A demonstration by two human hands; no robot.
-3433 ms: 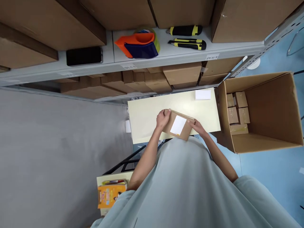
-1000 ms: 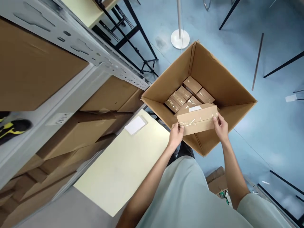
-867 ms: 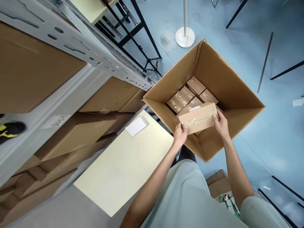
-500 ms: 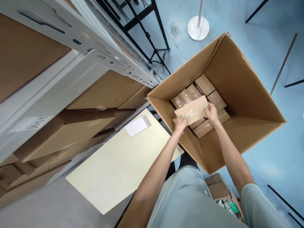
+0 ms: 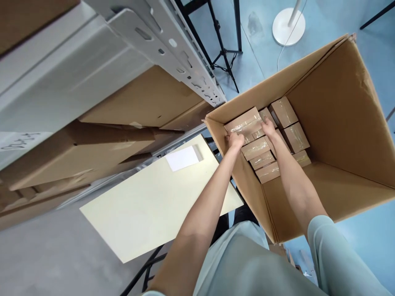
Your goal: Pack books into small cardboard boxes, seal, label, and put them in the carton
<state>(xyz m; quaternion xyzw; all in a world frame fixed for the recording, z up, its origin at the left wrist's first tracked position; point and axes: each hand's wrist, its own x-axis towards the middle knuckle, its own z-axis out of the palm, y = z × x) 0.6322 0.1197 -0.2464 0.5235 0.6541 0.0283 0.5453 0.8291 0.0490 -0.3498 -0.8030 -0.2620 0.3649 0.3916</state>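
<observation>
- Done: small taped boxes [image 5: 295,137] lie close together inside the large carton [image 5: 342,107].
- Outstanding, as judged: release of the held box [image 5: 244,121], inside at the carton's left.
- Grip: left hand [image 5: 235,140] and right hand [image 5: 269,127] pinching that box at opposite ends.

Matt cardboard, smooth metal
Cartons [image 5: 283,112] under glossy tape [image 5: 248,124]; large box [image 5: 342,111] dull; bench [image 5: 148,201] smooth; rack upright [image 5: 173,57] metal.

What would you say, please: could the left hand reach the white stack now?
Probably not directly: the left hand is on a small box inside the carton, whose wall stands between it and the uncovered white stack.
</observation>
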